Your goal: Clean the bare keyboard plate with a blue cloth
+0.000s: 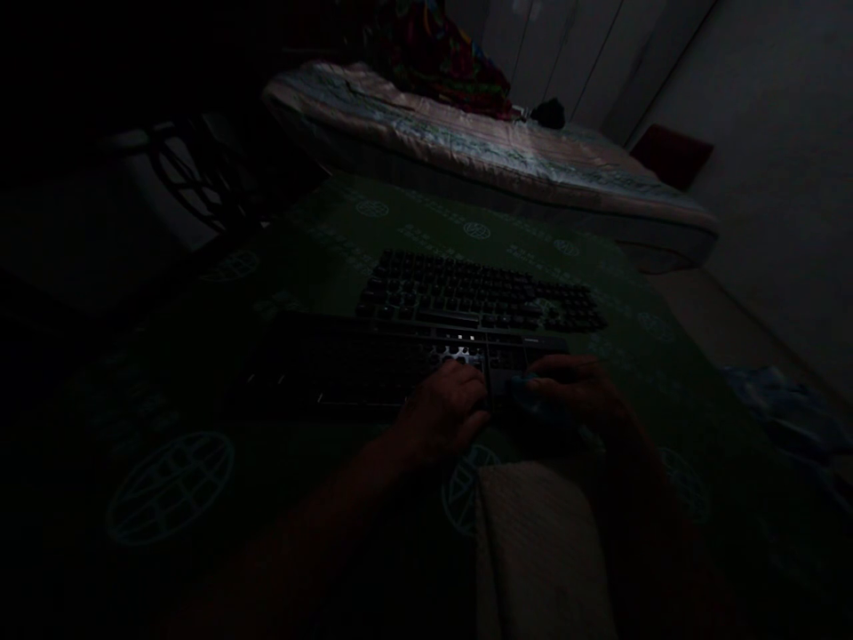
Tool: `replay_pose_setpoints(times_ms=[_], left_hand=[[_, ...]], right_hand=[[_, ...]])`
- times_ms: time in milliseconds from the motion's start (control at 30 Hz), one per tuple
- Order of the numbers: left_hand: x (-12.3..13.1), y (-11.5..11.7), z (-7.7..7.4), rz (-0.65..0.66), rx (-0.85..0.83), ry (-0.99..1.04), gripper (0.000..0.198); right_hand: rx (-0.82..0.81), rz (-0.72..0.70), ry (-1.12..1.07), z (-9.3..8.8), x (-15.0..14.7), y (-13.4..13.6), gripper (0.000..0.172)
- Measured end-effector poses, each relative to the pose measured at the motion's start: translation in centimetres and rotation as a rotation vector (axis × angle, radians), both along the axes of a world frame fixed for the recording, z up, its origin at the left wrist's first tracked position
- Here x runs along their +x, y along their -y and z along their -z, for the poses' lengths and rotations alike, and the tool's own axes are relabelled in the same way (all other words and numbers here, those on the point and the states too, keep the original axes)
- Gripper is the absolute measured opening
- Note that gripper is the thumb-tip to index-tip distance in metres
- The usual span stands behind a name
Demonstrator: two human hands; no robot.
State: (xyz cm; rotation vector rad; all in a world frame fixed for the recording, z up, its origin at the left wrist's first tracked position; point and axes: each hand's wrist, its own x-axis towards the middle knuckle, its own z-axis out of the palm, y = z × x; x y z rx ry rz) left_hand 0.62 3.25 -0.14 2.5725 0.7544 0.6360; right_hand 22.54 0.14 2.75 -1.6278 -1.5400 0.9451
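Note:
The scene is very dim. A black keyboard frame (373,364) lies on a green cloth (200,427) printed with globe marks. Behind it sits a spread of loose black keycaps (466,293). My left hand (443,413) rests with curled fingers on the near right part of the keyboard frame. My right hand (579,387) is closed beside it, around a small bluish object (530,396) that I cannot make out. Both forearms reach in from the lower edge.
A pale cloth-covered knee or cushion (539,542) lies under my arms. A mattress (480,151) with patterned sheet and a heap of coloured fabric (446,53) lies beyond the green cloth. A dark chair (193,178) stands at left; a wall and red cushion (670,156) at right.

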Motion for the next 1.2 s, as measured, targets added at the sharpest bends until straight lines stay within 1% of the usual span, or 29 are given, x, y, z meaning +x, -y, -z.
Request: replay_pose_setpoints(times_ms=[100, 233, 367, 500, 600, 800, 967, 1033, 1100, 1200], left_hand=[[0.0, 0.0, 0.1, -0.003, -0.003, -0.004, 0.005], [-0.1, 0.0, 0.0, 0.011, 0.01, 0.005, 0.005], [0.0, 0.1, -0.1, 0.001, 0.009, 0.008, 0.002], [0.0, 0.1, -0.1, -0.005, 0.008, 0.001, 0.005], [0.0, 0.1, 0.0, -0.006, 0.006, -0.002, 0.004], [0.0, 0.0, 0.0, 0.001, -0.001, -0.005, 0.004], [0.1, 0.0, 0.0, -0.008, -0.019, -0.004, 0.006], [0.1, 0.0, 0.0, -0.009, -0.019, -0.007, 0.006], [0.1, -0.1, 0.1, -0.008, -0.012, -0.011, 0.006], [0.2, -0.2, 0.2, -0.002, 0.017, -0.024, 0.006]], right_hand=[[0.019, 0.02, -0.005, 0.1, 0.0, 0.1, 0.022], [0.008, -0.04, 0.013, 0.1, 0.2, 0.2, 0.021], [0.0, 0.004, 0.005, 0.0, 0.3, 0.2, 0.021], [0.011, -0.021, 0.02, -0.1, 0.0, 0.2, 0.021], [0.048, -0.006, -0.001, 0.1, -0.4, 0.2, 0.02], [0.064, 0.072, -0.044, 0.5, -0.8, -0.1, 0.019], [0.035, -0.03, -0.055, 0.2, -0.8, 0.2, 0.02], [0.01, -0.046, -0.071, 0.1, -0.6, 0.2, 0.021], [-0.006, -0.029, -0.09, 0.1, -0.2, 0.3, 0.021], [-0.005, 0.071, -0.153, 0.3, 0.7, 0.1, 0.022]])
